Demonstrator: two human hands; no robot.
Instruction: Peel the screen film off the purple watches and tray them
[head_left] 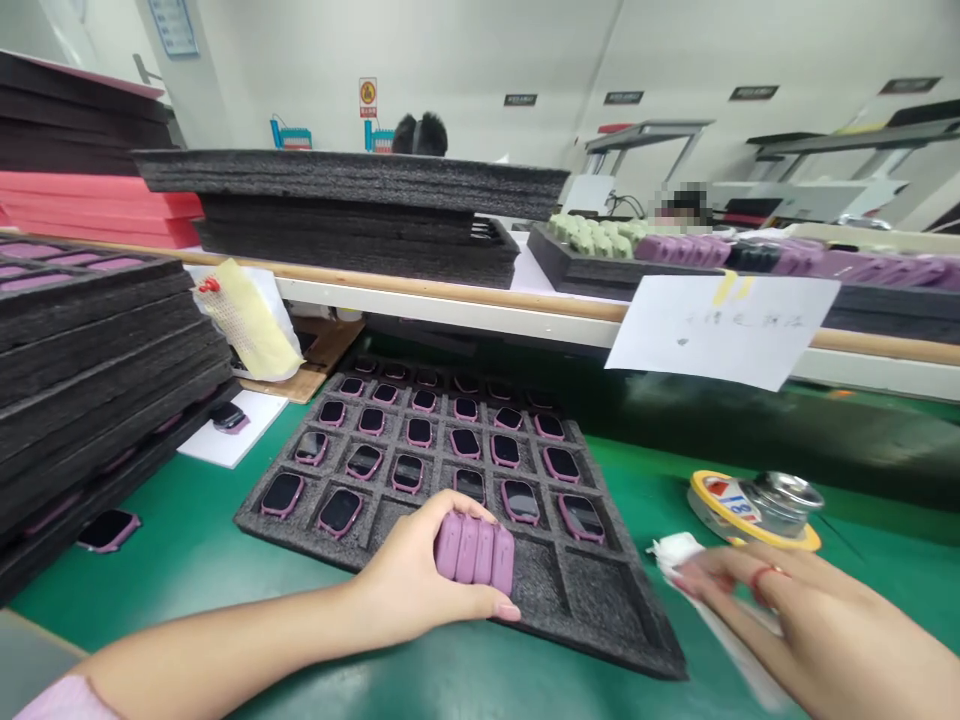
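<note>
A short row of purple watch cases (475, 553), pressed side by side, is gripped between the thumb and fingers of my left hand (405, 575). This hand is over the near part of a black foam tray (607, 610), whose pockets hold many purple watches with dark screens (520, 500). Some pockets in the front row have nothing in them. To the right of the tray, my right hand (814, 615) pinches a crumpled white cloth or tissue (676, 550); its fingers are slightly blurred. A red band circles one finger.
Beyond my right hand, a yellow-edged tape roll (720, 515) surrounds a metal-topped clear bottle (784, 500). Stacked foam trays (97, 350) rise at left, near a loose watch (109, 530). A shelf (450, 310) crosses behind, bearing foam trays and a hanging paper (724, 330).
</note>
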